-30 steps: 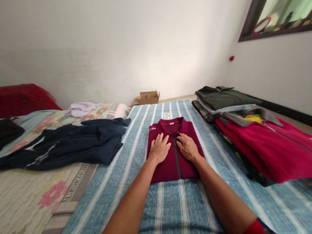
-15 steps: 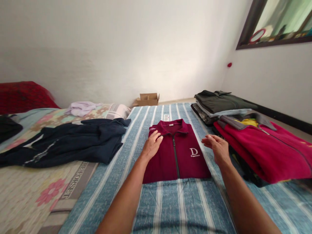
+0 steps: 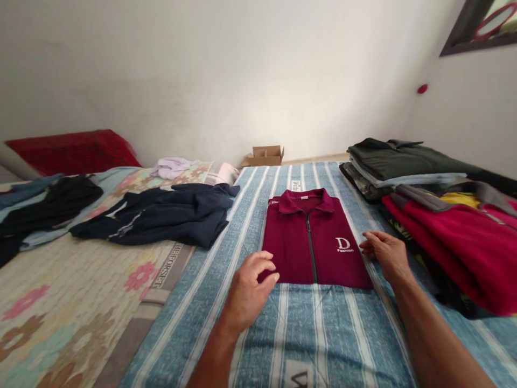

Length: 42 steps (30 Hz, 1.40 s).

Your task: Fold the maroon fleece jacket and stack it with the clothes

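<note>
A maroon zip-collar jacket (image 3: 288,242) lies folded into a neat rectangle, its collar away from me and a white "D Fashion" print on its right half. At its near left corner is my left hand (image 3: 252,285), fingers curved and apart with nothing between them. My right hand (image 3: 385,253) hovers by the jacket's right edge, the fingers loosely bent and the thumb apart from them; no cloth shows in its grasp. Beneath the jacket spreads a blue-and-white striped sheet (image 3: 218,302).
On the right are a pile topped by a dark green garment (image 3: 407,159) and another topped by a red fleece jacket (image 3: 456,237). A navy garment (image 3: 169,215) and black clothing (image 3: 52,207) lie loose on the left. Against the wall stands a cardboard box (image 3: 264,156).
My left hand has come off the jacket's upper left area and back toward its near left corner. My right hand stays beside the right edge. The view has turned left.
</note>
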{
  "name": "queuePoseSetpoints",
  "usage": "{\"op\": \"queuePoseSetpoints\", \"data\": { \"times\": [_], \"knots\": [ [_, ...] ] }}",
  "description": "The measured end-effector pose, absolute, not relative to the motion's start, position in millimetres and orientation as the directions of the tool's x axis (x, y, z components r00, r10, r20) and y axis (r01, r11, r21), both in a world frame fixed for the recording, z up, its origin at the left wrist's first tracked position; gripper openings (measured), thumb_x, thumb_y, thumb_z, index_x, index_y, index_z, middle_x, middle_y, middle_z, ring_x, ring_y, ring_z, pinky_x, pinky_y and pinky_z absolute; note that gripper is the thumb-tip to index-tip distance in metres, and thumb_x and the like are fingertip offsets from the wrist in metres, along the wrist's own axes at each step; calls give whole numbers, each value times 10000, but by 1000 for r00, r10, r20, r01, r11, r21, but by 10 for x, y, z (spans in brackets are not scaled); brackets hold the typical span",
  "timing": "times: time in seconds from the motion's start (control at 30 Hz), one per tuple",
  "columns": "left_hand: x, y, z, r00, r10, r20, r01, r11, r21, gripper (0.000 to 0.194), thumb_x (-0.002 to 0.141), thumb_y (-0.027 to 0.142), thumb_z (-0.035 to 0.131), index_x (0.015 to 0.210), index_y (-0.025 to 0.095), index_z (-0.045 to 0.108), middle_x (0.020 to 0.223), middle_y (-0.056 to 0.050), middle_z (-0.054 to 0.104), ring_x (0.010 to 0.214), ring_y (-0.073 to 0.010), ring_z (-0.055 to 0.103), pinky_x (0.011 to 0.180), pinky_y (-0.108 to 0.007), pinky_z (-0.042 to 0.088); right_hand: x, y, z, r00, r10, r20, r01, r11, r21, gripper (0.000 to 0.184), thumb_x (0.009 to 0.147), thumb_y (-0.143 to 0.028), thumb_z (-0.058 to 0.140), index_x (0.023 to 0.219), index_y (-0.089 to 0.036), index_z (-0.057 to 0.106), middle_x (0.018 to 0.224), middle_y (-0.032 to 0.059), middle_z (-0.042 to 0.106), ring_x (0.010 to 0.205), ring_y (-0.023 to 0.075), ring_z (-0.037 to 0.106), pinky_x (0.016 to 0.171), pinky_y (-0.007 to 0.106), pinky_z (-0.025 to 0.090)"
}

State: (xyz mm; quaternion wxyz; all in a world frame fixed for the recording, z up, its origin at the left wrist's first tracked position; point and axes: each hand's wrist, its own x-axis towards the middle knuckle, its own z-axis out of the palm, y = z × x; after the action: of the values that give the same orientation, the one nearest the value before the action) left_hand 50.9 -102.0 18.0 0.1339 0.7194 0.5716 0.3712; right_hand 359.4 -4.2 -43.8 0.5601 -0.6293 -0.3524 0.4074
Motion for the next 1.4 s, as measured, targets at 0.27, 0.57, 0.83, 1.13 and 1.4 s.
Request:
{"op": "queuePoseSetpoints", "data": {
  "times": [0.27,0.57,0.83,1.13,1.4],
  "knots": [
    [619,-1233,-217,154,830,536,834,-400,380,167,781,55,512,896,170,546,1314,-153,472,1298,-280,352,1012,-493,396,3630,-36,-464,347,922,-169,-10,-177,-984,278,600,-377,702,737,-146,631,523,11,610,423,105,526,387,195,377],
    [655,-1139,-274,170,802,572,858,-407,315,142,793,49,518,870,159,566,1225,-148,542,1238,-279,428,978,-476,440,3653,-27,-494,291,938,-186,58,-212,-976,274,636,-379,684,769,-145,637,546,0,603,438,93,518,408,195,382],
    [684,-1139,-252,189,777,600,857,-429,285,144,842,84,491,811,155,613,1132,-118,608,1189,-262,468,952,-454,462,3631,-31,-455,273,944,-187,81,-216,-973,262,645,-369,664,771,-141,637,543,1,595,439,97,511,413,205,380],
    [684,-1120,-254,181,782,597,826,-450,339,189,864,87,446,747,166,572,1074,-101,640,1171,-240,482,953,-432,451,3637,-28,-469,251,952,-177,92,-206,-974,290,637,-377,661,794,-134,642,539,-4,589,440,95,499,419,207,367],
    [584,-1155,-214,-238,847,475,646,-227,728,160,879,273,464,807,184,576,1123,-86,623,1106,-211,544,990,-385,408,3615,-16,-446,242,957,-161,89,-187,-978,289,634,-395,649,761,-136,632,529,1,587,438,102,501,421,215,358]
  ]
}}
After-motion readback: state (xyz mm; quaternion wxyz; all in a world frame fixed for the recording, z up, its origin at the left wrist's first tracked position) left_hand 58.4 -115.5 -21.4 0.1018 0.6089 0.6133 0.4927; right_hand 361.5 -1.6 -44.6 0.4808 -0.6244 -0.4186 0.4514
